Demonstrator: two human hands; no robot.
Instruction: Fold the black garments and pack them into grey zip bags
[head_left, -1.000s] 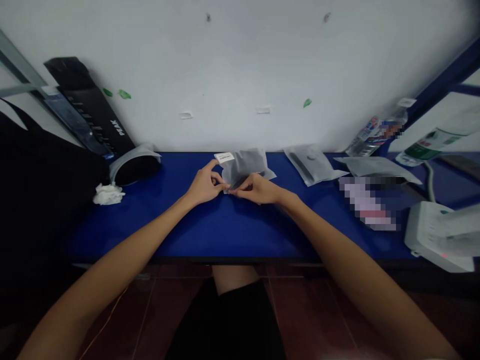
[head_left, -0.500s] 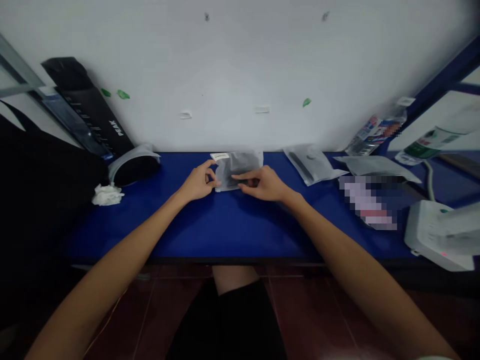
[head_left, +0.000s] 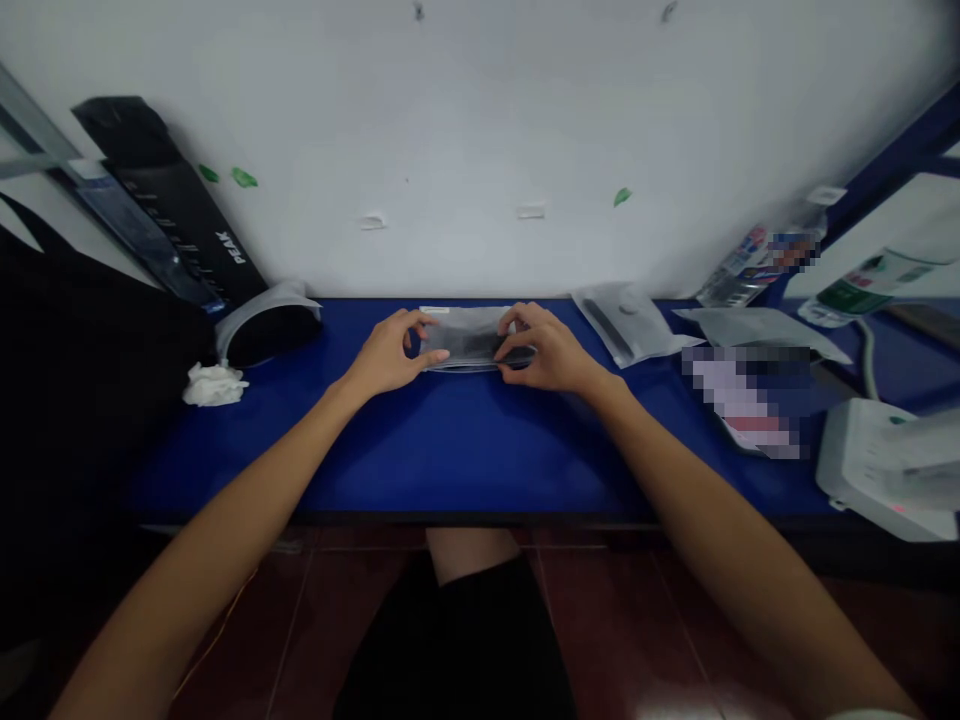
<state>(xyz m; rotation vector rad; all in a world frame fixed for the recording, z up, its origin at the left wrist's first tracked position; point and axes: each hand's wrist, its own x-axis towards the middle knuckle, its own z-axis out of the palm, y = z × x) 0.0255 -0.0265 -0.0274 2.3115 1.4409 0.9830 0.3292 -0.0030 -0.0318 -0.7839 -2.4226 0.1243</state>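
Note:
A frosted plastic zip bag (head_left: 466, 335) with something dark inside lies on the blue table (head_left: 457, 450), close to the wall. A white label (head_left: 435, 310) shows at its upper left corner. My left hand (head_left: 388, 352) grips the bag's left end, thumb on the near side and fingers at the back edge. At the right end, my right hand (head_left: 546, 350) has its fingers curled and pinches the near right part of the bag. What the dark content is, I cannot make out.
To the right lie another frosted bag (head_left: 630, 320), a further bag (head_left: 765, 328), plastic bottles (head_left: 862, 285) and a white device (head_left: 862, 460). On the left are crumpled tissue (head_left: 214, 384), a pouch with a black opening (head_left: 274, 335) and a black PEAK package (head_left: 180, 200).
My right hand has moved from the bag's middle to its right end, and its pointing finger is now curled. My left hand's thumb now lies over the bag. The bag looks flatter from front to back.

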